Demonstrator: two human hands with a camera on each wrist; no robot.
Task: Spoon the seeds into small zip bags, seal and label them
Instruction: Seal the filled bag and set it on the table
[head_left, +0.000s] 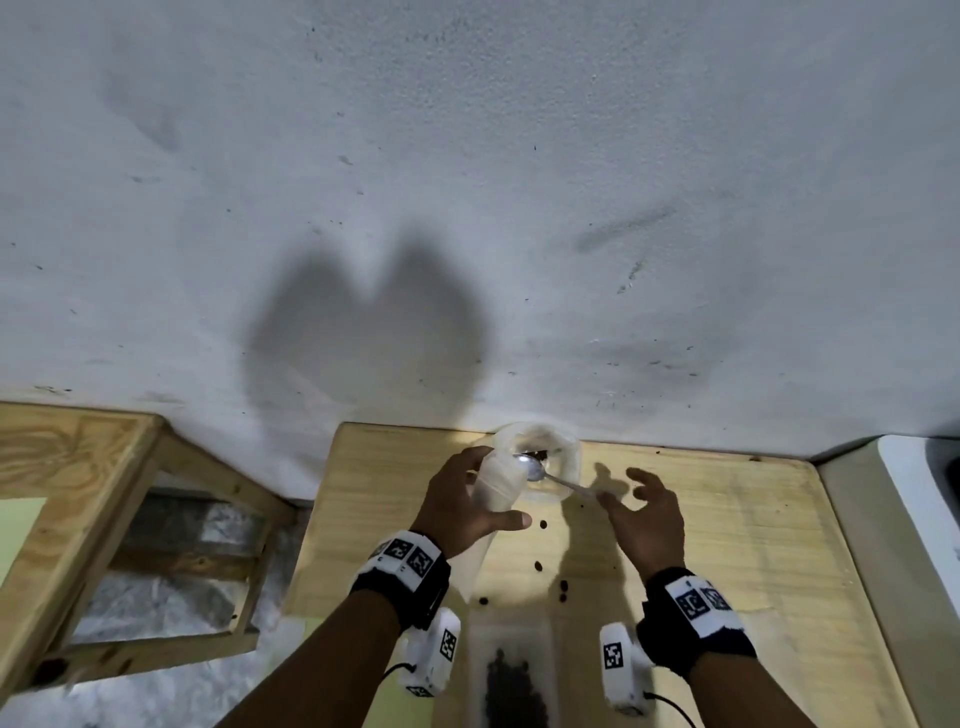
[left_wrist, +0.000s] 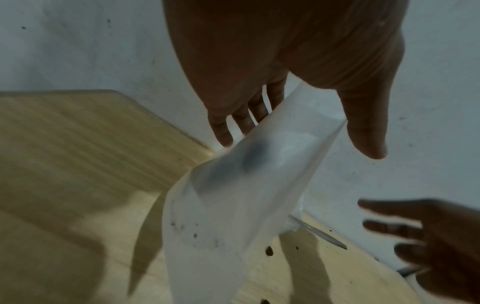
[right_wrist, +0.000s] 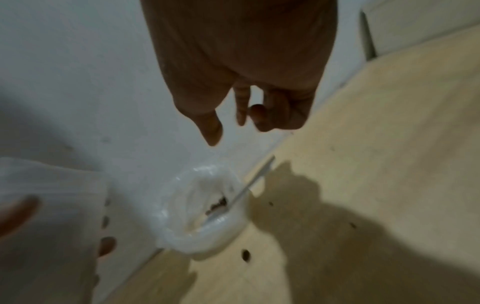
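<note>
While the left hand (head_left: 467, 501) grips a frosted zip bag (head_left: 491, 512) above the worktop (head_left: 727, 545), the right hand (head_left: 644, 519) hovers spread and empty beside the spoon (head_left: 550, 475), which rests in the seed bowl (head_left: 540, 457); loose seeds (head_left: 543, 525) dot the wood.

dim, blurry wrist views; hard shadows on wall (head_left: 363, 338).

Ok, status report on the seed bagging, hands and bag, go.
Left hand grips the zip bag. Right hand open, off the spoon, which rests in the bowl. Loose seeds on table.
</note>
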